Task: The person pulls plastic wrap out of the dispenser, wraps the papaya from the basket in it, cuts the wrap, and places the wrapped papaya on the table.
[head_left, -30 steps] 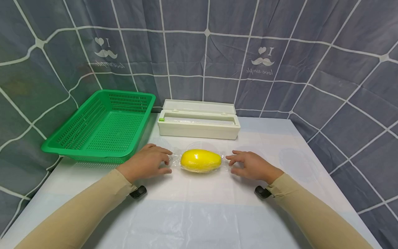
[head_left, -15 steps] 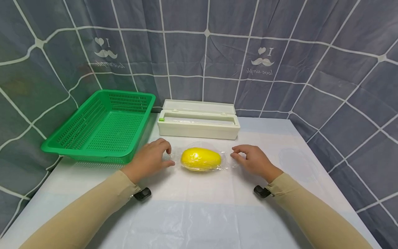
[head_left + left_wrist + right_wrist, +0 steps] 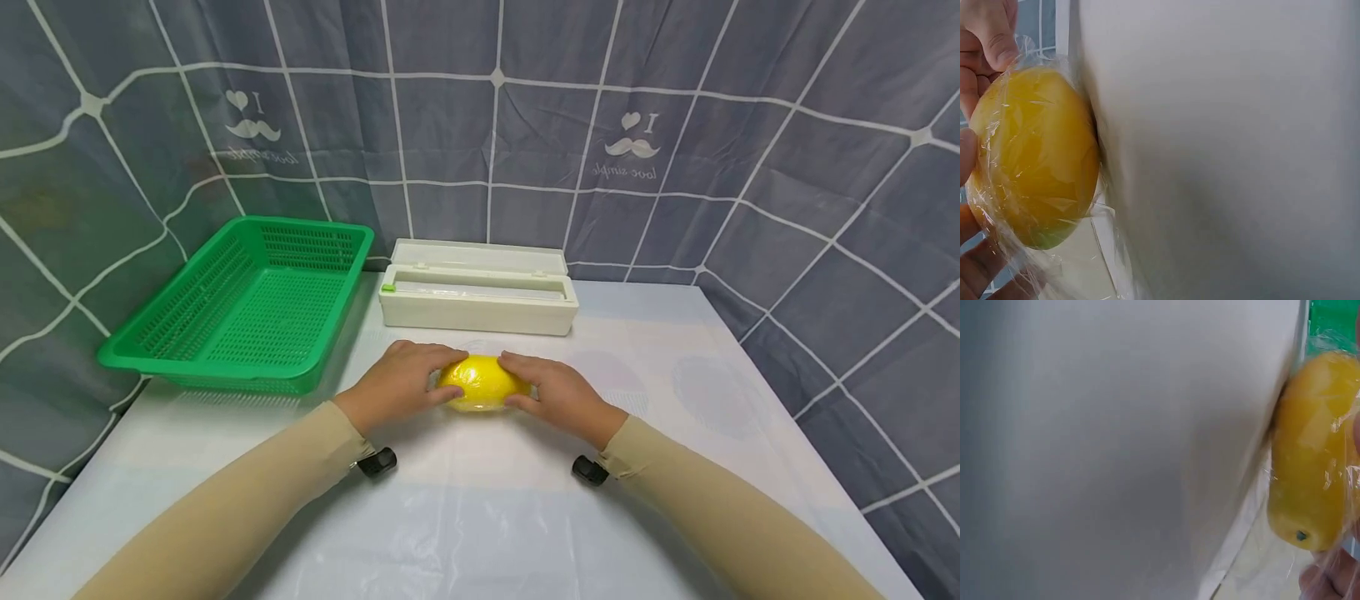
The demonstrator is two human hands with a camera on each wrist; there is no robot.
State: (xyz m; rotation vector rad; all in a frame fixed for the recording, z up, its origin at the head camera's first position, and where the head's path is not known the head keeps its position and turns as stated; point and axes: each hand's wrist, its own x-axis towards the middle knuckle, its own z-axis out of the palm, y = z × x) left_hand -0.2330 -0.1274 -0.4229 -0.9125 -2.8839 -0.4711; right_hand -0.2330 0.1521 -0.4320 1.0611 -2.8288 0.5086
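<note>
Lying on or barely above the table (contact unclear), mid-scene, was the fruit, long axis left to right, wrapped in clear film. Left hand gripped its left end, right hand its right; thumbs lay nearer, fingers farther. Judged firm, moderately light; film probably slick, wrinkled and easily torn. Best hold: both rounded ends together, squeezing lightly through the film rather than tugging loose edges. Box stood beyond, apart from the hands; basket left of it; curtain behind both.
</note>
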